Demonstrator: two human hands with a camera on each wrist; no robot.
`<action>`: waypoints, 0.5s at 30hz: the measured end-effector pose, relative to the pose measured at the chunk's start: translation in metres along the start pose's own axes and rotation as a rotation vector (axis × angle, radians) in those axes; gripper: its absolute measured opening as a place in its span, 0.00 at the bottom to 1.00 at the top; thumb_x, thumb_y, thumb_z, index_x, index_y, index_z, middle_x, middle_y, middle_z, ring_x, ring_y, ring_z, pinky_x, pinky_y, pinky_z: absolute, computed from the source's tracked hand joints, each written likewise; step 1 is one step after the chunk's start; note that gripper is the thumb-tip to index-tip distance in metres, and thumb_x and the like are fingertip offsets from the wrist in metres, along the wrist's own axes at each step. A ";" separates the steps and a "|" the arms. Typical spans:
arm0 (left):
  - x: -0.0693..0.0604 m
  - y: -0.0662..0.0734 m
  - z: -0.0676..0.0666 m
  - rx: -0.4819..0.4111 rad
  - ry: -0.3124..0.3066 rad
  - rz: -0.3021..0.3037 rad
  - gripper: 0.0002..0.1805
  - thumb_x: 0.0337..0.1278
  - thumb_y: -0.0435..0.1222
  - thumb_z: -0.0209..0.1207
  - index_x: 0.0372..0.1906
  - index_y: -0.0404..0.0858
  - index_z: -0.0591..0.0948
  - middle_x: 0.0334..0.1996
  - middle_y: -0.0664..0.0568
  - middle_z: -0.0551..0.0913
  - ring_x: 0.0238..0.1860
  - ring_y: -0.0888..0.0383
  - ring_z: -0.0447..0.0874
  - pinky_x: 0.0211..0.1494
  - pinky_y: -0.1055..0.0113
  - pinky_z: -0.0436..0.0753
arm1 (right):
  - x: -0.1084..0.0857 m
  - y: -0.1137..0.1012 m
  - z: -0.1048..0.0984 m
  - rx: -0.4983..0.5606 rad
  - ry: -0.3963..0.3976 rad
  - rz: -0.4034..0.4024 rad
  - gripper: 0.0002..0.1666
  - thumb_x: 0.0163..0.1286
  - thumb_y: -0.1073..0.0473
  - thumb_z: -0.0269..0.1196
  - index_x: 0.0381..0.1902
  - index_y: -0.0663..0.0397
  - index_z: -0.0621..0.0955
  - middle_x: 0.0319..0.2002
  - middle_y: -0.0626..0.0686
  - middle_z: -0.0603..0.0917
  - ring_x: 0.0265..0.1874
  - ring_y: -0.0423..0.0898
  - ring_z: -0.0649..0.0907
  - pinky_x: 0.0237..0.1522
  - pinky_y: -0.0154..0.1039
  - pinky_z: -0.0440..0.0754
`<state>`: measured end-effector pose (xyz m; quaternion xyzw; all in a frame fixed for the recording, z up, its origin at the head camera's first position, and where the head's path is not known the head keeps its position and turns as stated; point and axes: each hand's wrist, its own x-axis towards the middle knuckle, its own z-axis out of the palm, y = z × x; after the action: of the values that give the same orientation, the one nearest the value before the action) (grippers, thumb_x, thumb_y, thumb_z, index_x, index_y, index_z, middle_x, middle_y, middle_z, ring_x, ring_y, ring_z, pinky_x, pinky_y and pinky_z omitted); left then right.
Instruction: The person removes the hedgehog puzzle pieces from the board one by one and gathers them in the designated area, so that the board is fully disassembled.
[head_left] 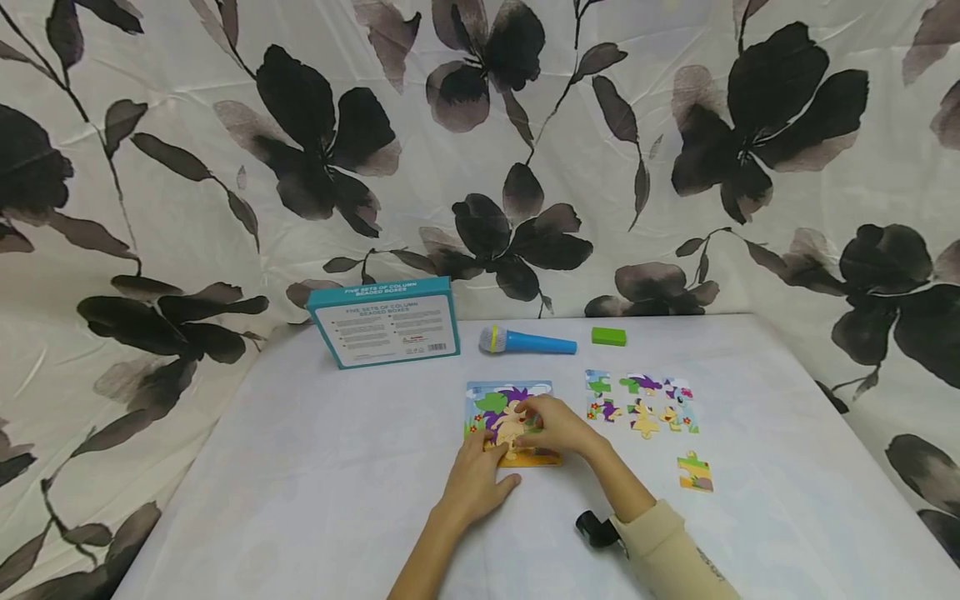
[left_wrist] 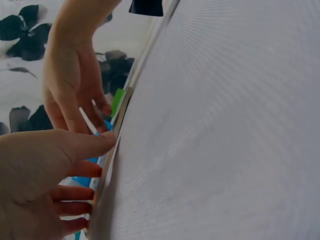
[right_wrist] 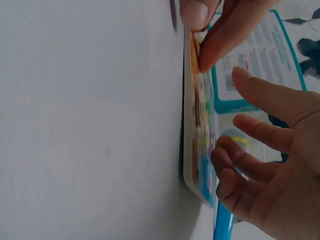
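Note:
A picture puzzle board [head_left: 476, 395] lies flat on the white table, showing a purple-haired cartoon animal among green leaves. My left hand [head_left: 472, 486] rests its fingers on the board's lower left part. In the left wrist view, the left hand's [left_wrist: 50, 165] thumb and fairly straight fingers meet the board's edge. Over the board's right side is my right hand [head_left: 561, 427], its fingers loosely bent; the right wrist view shows this hand [right_wrist: 280, 155] with nothing between thumb and fingers. Whether its fingertips touch the board is unclear.
Several loose puzzle pieces [head_left: 645, 421] lie right of the board, with a yellow piece [head_left: 697, 473] nearer me. Behind stand a teal-edged box [head_left: 386, 329], a blue toy microphone [head_left: 536, 342] and a green block [head_left: 608, 337]. A black device [head_left: 596, 529] sits at the right wrist.

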<state>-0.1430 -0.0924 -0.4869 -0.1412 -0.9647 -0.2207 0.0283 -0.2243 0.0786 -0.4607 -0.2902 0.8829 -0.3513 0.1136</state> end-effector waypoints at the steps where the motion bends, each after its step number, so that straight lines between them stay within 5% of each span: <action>1: 0.000 0.000 0.000 0.000 0.000 0.000 0.27 0.51 0.46 0.65 0.52 0.32 0.80 0.57 0.36 0.71 0.61 0.40 0.67 0.65 0.48 0.65 | 0.001 -0.001 0.002 -0.007 0.001 -0.003 0.26 0.56 0.57 0.70 0.50 0.65 0.77 0.42 0.60 0.80 0.37 0.51 0.78 0.41 0.40 0.79; 15: 0.000 -0.008 0.002 0.018 0.036 0.025 0.27 0.49 0.46 0.66 0.52 0.34 0.81 0.55 0.40 0.75 0.59 0.42 0.70 0.64 0.50 0.67 | 0.007 -0.007 0.018 -0.027 -0.014 0.039 0.28 0.49 0.62 0.74 0.48 0.67 0.79 0.43 0.58 0.81 0.45 0.53 0.78 0.53 0.50 0.75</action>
<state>-0.1449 -0.0984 -0.4915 -0.1488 -0.9641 -0.2141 0.0494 -0.2192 0.0600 -0.4691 -0.2768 0.8923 -0.3350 0.1227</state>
